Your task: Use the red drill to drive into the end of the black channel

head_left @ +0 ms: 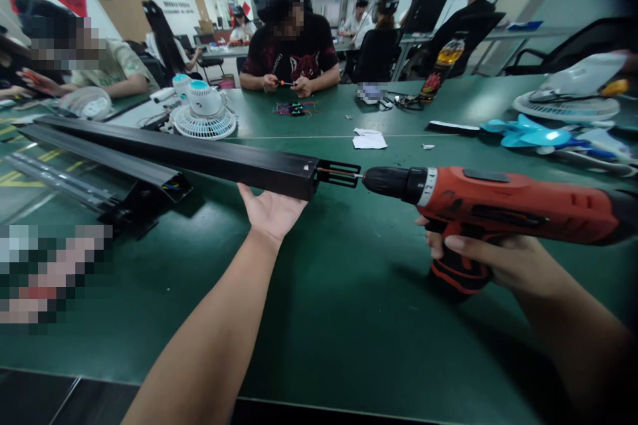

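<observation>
My left hand cups a long black rectangular tube from below near its right end. A slotted black bracket sticks out of that end. Wrapped around the grip of a red and black cordless drill is my right hand. The drill points left, and its thin bit reaches in along the slotted bracket toward the tube's end. Whether the bit touches a screw there is too small to tell. Left of my left hand lies a second black tube, with coloured wires showing in its open end.
White fan parts stand at the back left, and a fan grille with blue blades lies at the right. Paper scraps and a drink bottle are on the green table. A person sits opposite, handling a small tool.
</observation>
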`<state>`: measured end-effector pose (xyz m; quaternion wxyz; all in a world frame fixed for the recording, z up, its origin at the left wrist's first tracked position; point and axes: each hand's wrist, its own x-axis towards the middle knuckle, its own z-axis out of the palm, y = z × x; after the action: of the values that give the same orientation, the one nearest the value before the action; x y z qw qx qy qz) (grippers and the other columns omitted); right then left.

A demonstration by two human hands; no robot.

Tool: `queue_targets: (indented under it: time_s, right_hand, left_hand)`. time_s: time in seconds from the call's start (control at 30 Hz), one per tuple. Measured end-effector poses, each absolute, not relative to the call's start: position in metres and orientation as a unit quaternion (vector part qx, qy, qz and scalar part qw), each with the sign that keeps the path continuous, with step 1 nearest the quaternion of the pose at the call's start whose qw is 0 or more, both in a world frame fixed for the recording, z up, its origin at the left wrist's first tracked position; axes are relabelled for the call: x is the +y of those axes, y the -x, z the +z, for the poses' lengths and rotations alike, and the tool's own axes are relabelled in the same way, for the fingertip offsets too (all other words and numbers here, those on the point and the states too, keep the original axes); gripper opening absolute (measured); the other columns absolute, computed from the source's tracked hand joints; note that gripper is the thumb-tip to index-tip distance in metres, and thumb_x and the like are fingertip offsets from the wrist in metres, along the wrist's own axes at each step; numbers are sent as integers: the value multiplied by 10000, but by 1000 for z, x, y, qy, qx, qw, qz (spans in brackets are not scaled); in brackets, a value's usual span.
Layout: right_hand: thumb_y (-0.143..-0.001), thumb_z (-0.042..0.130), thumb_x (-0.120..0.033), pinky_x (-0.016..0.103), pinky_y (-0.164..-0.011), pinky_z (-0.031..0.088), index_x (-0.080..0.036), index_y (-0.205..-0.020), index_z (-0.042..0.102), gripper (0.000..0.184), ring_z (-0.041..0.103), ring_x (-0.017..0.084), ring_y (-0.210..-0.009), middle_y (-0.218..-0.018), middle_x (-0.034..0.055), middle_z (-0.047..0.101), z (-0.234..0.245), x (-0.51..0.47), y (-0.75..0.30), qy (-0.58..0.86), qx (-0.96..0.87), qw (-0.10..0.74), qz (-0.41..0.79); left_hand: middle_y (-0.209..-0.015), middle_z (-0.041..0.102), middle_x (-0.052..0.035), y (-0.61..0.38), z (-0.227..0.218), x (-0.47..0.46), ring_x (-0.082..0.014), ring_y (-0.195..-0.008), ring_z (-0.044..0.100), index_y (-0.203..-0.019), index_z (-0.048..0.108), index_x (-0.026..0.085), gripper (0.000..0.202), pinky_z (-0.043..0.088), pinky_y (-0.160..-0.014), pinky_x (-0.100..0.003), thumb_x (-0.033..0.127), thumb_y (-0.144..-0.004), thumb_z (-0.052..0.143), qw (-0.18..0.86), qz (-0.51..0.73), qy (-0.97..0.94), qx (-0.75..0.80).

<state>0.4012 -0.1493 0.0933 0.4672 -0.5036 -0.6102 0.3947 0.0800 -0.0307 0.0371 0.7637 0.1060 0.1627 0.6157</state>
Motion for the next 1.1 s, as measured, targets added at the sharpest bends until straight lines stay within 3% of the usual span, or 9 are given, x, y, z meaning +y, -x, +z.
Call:
queue_targets:
  time_s: [0.27, 0.53, 0.67, 0.83, 0.93, 1.1]
  right_hand:
    - [-654, 703, -356, 393, -516, 548, -183, -888, 729, 293, 634, 262, -558, -566, 61, 684, 95, -150, -399, 508, -612, 465, 390]
    - [-665, 702, -344, 377, -493, 545, -188, -927, 735, 306, 631, 252, -548, -577, 56, 688, 92, -149, -403, 502, -619, 461, 390]
    - [-669, 702, -341, 382, -496, 549, -182, -938, 732, 314, 628, 249, -544, -585, 59, 689, 91, -149, -403, 501, -621, 459, 391]
    - [-670, 701, -320, 386, -505, 555, -189, -939, 729, 301, 634, 254, -550, -585, 59, 689, 93, -149, -402, 501, -624, 459, 387]
    - [-673, 697, -319, 374, -487, 549, -190, -955, 733, 313, 638, 252, -549, -594, 62, 692, 94, -150, -403, 498, -626, 456, 390]
    - [-683, 691, -317, 371, -481, 544, -184, -985, 736, 333, 636, 245, -538, -590, 62, 690, 93, -150, -404, 494, -628, 453, 395]
  left_hand:
    - [-1890, 700, -198, -80, 36, -30, -482, -1891, 523, -1858, 650, 296, 1137, 577, -1407, -749, 1027, -1160, 129, 766, 616, -100, 156]
    - [-1998, 583, -181, -80, 40, -32, -483, -1878, 539, -1885, 615, 290, 1166, 665, -1326, -686, 1024, -1154, 80, 764, 613, -105, 173]
    - [-1950, 639, -202, -81, 40, -33, -487, -1871, 550, -1865, 646, 286, 1146, 658, -1333, -681, 1019, -1163, 114, 761, 616, -100, 176]
    - [-1879, 715, -180, -83, 41, -34, -497, -1861, 560, -1873, 652, 348, 1112, 605, -1379, -765, 1022, -1166, 120, 760, 622, -96, 163]
    - [-1885, 717, -158, -85, 43, -35, -478, -1852, 576, -1893, 633, 370, 1093, 612, -1382, -725, 1007, -1177, 109, 751, 629, -101, 171]
    - [-1895, 703, -187, -86, 45, -35, -468, -1862, 565, -1908, 611, 300, 1167, 620, -1391, -669, 1021, -1166, 70, 749, 628, -106, 181]
